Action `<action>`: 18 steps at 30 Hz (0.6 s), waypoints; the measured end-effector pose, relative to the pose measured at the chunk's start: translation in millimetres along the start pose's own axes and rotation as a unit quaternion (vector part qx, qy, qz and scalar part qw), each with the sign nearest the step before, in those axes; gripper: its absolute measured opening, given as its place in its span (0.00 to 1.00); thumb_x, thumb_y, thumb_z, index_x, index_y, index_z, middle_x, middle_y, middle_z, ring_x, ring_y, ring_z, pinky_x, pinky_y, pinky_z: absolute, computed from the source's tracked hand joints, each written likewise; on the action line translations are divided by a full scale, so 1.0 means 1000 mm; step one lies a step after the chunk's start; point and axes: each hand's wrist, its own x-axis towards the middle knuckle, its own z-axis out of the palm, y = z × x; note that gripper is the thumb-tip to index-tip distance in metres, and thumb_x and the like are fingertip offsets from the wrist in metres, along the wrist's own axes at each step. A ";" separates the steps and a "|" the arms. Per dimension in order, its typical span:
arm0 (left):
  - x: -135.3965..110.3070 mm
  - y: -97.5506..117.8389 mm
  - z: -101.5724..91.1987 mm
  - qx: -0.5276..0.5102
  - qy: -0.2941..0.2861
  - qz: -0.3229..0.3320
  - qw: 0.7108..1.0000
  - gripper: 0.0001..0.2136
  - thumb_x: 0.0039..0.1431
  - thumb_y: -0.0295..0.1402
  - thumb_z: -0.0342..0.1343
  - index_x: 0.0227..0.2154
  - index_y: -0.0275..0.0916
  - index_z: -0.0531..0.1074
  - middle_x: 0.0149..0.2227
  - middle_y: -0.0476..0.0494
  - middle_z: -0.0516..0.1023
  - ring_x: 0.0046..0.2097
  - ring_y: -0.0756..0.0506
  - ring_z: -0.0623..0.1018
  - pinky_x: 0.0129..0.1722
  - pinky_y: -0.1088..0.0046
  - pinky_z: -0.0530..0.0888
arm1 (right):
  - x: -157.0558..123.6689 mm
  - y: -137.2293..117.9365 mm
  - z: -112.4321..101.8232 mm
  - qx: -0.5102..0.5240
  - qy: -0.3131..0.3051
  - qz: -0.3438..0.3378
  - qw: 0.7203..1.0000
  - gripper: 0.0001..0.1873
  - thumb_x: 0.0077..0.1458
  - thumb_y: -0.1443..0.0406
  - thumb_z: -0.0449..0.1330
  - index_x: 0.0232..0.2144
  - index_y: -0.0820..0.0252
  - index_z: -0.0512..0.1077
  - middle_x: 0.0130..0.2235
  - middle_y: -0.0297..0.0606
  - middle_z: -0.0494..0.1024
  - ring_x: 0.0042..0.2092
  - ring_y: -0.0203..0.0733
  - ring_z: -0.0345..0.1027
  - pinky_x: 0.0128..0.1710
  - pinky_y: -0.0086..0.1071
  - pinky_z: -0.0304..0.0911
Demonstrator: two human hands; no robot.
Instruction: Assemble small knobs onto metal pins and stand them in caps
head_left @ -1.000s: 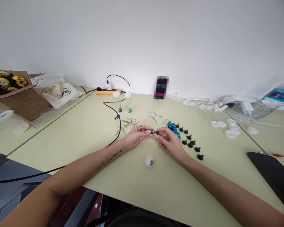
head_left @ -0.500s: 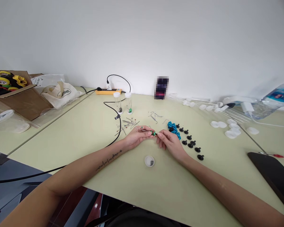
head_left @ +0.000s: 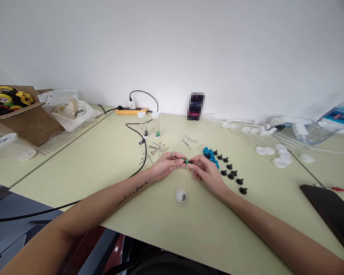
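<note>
My left hand (head_left: 168,165) pinches a small green-and-black part (head_left: 187,161) between thumb and fingers. A thin metal rod sticks out leftward past the same fingers. At the black end of that part are the curled thumb and fingers of my right hand (head_left: 205,170), closed about it. Just to the right lie several blue knobby pieces (head_left: 208,153) in a cluster, and several black round-based pegs (head_left: 239,181) beyond them. A small white cap (head_left: 181,195) below my hands contains tiny grey metal bits.
Loose metal pins (head_left: 157,149) and bent L-shaped rods (head_left: 187,141) lie behind my hands. Two clear tubes (head_left: 155,124) stand near a yellow power strip (head_left: 131,111). A black cable (head_left: 145,156) crosses the left side. White discs (head_left: 281,160) and a dark tablet-like slab (head_left: 326,214) are right.
My right thumb and fingers have shifted slightly on the black end of the part, and more of that end shows. My left hand stays in place.
</note>
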 end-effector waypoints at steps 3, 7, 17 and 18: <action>0.000 0.001 0.000 0.013 -0.003 0.003 1.000 0.10 0.43 0.28 0.63 0.31 0.32 0.74 0.33 0.44 0.75 0.35 0.50 0.75 0.44 0.71 0.67 | 0.000 -0.002 0.000 0.005 -0.009 0.005 1.000 0.14 0.52 0.53 0.53 0.30 0.57 0.66 0.26 0.33 0.69 0.23 0.34 0.62 0.21 0.28 0.59; -0.001 0.002 0.000 0.019 -0.017 0.003 1.000 0.10 0.43 0.28 0.63 0.32 0.32 0.74 0.33 0.44 0.75 0.35 0.50 0.75 0.46 0.70 0.67 | 0.000 0.000 -0.001 -0.006 -0.020 0.005 1.000 0.18 0.55 0.52 0.50 0.25 0.59 0.65 0.23 0.33 0.70 0.23 0.33 0.61 0.21 0.27 0.58; 0.001 -0.001 0.000 -0.012 0.006 0.015 1.000 0.10 0.43 0.28 0.63 0.31 0.32 0.73 0.38 0.43 0.74 0.36 0.50 0.75 0.45 0.70 0.68 | 0.000 0.003 0.001 -0.005 -0.012 0.011 1.000 0.21 0.56 0.49 0.45 0.30 0.59 0.66 0.25 0.35 0.71 0.23 0.34 0.64 0.21 0.27 0.60; 0.001 -0.002 -0.001 -0.016 0.008 0.016 1.000 0.09 0.43 0.28 0.63 0.30 0.32 0.73 0.39 0.42 0.74 0.36 0.50 0.75 0.46 0.70 0.68 | 0.000 0.003 0.001 -0.003 -0.008 0.012 1.000 0.20 0.56 0.50 0.46 0.32 0.59 0.65 0.26 0.35 0.72 0.23 0.34 0.64 0.20 0.27 0.60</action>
